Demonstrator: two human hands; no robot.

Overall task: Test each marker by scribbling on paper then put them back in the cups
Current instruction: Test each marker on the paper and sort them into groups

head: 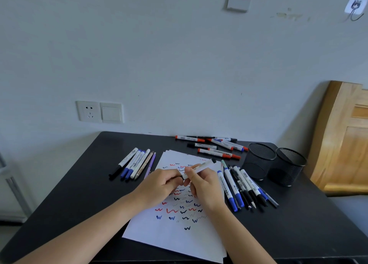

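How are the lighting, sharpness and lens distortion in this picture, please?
Head view: soft, even, bluish light, faint shadows by the mesh cups; wide-angle bowing tilts the wall socket and curves the table edges; the wall hook in the corner looks smeared; no glare on the paper.

**Head view.** Single view: a wide-angle camera worn on the person's head, facing forward and down. It sits above and behind the forearms (pixel 89 224), near the work. The left hand (pixel 159 184) and right hand (pixel 207 186) lie below frame centre, their fingers (pixel 192 175) curled on one marker (pixel 202 166). The black table (pixel 79 194) spreads left, right and nearer than the fingers, reaching the lower frame edge. Beyond the fingers the view meets a pale wall (pixel 179 64), which fills the upper half. Both forearms enter from the lower edge and converge toward the fingers.
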